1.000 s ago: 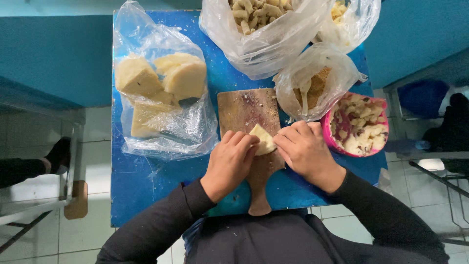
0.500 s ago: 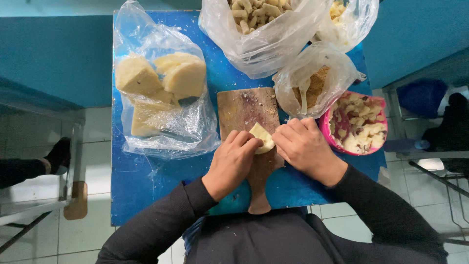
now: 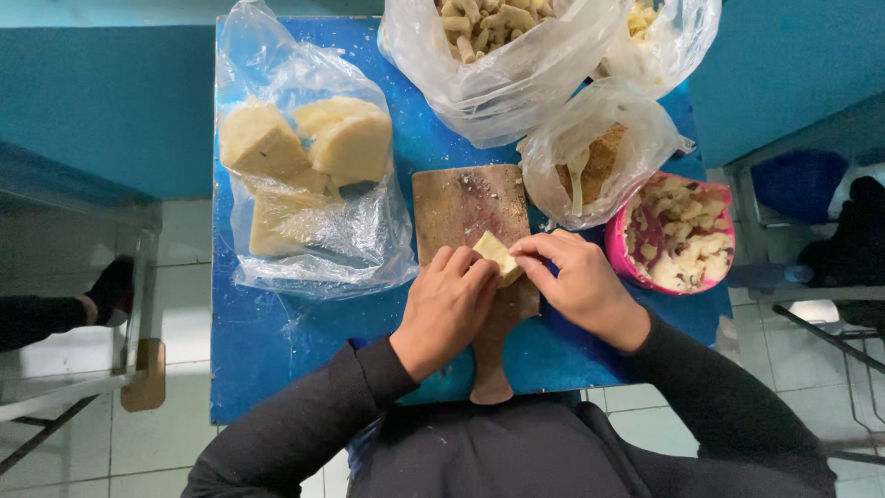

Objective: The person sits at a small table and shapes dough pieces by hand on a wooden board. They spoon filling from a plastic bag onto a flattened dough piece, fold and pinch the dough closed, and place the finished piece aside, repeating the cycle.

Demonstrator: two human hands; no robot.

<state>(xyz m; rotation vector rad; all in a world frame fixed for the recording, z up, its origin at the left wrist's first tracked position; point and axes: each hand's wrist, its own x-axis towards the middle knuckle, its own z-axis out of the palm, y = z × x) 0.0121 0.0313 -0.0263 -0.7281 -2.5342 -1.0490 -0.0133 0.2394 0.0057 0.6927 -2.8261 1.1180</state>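
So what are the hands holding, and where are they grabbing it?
Both hands hold a small pale yellow block on the wooden cutting board. The left hand grips its near left side, and the right hand pinches its right edge with the fingertips.

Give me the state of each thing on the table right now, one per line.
Left hand: grip closed on the dough piece.
Right hand: fingertips pinching the same piece.
Dough piece: pale, held over the board.
Board: flat on the table, crumbs on it.
Block bag: open, pale blocks inside.
Pink bowl: upright, nearly full of pieces.
Crumb bag: open, a spoon in it.
Top bag: open, full of small pieces.
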